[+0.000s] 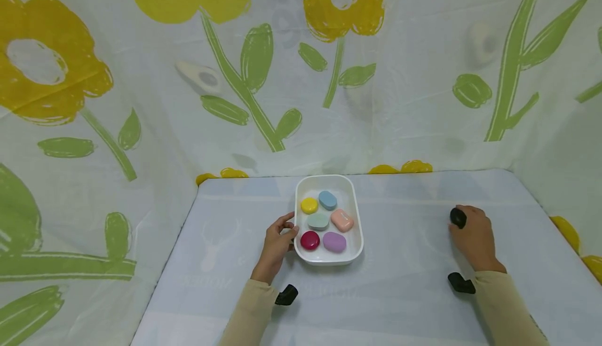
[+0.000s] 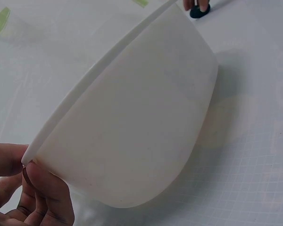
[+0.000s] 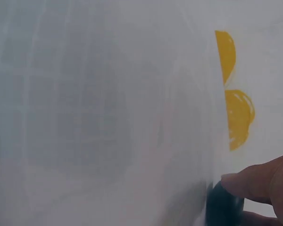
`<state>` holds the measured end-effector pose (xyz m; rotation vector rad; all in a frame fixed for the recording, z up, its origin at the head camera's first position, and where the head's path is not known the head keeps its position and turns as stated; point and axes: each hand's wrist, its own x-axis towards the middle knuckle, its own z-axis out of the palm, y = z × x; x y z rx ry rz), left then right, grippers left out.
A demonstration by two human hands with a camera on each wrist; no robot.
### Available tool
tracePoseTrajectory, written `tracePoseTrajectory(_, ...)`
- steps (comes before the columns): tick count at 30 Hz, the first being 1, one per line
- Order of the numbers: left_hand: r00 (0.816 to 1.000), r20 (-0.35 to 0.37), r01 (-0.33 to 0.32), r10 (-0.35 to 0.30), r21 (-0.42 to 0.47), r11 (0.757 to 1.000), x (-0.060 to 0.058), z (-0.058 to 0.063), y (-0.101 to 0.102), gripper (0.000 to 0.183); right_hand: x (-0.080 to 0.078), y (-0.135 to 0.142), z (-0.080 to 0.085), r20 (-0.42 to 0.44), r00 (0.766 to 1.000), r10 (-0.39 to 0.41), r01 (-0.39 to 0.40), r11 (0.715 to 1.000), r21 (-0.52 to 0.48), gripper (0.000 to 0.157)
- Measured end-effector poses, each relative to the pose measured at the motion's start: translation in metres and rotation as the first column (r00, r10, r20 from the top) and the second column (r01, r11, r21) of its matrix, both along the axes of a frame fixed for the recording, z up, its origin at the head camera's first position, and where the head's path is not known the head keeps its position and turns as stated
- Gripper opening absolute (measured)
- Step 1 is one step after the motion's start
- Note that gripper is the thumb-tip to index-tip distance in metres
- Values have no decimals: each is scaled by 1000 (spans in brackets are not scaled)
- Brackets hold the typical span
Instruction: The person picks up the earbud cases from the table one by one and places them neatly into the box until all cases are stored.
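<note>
A white tray (image 1: 359, 231) with rounded corners stands near the middle of the table, and my left hand (image 1: 278, 244) pinches its left rim between thumb and fingers. In the left wrist view the outer wall of the tray (image 2: 132, 113) looks tilted. Inside lie several smooth soap-like pieces: a yellow one (image 1: 309, 205), a blue one (image 1: 327, 200), a pale green one (image 1: 318, 221), a pink one (image 1: 342, 220), a red one (image 1: 310, 240) and a purple one (image 1: 334, 242). Off to the right, my right hand (image 1: 476, 236) pinches a dark oval piece (image 1: 458, 218) close over the table.
A pale cloth (image 1: 400, 293) covers the table. Behind it and at the sides hang white curtains (image 1: 414, 100) printed with yellow flowers and green stems. A black wrist mount (image 1: 287, 295) juts from the left sleeve and another (image 1: 461, 283) from the right.
</note>
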<state>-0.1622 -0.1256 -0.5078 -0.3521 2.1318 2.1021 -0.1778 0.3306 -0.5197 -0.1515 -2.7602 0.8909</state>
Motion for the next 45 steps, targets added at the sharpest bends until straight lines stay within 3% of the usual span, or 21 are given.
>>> tracePoseTrajectory(13, 1000, 6, -6, 6, -18, 1000, -4, 0, 2, 49, -1, 5, 9, 131, 991, -5, 4, 1000, 3, 50)
tracePoseTrajectory(24, 1000, 20, -9, 9, -25, 1000, -3, 1, 2, 48, 3, -3, 9, 220, 973, 67, -60, 997, -38, 58)
tracePoseTrajectory(35, 1000, 15, -10, 10, -8, 1000, -2, 0, 2, 49, 8, -44, 26, 187, 971, 147, -137, 989, -62, 59)
tracePoseTrajectory(45, 1000, 20, -11, 11, -12, 1000, -1, -1, 1, 48, 10, -89, 44, 42, 965, 259, -255, 964, -81, 55)
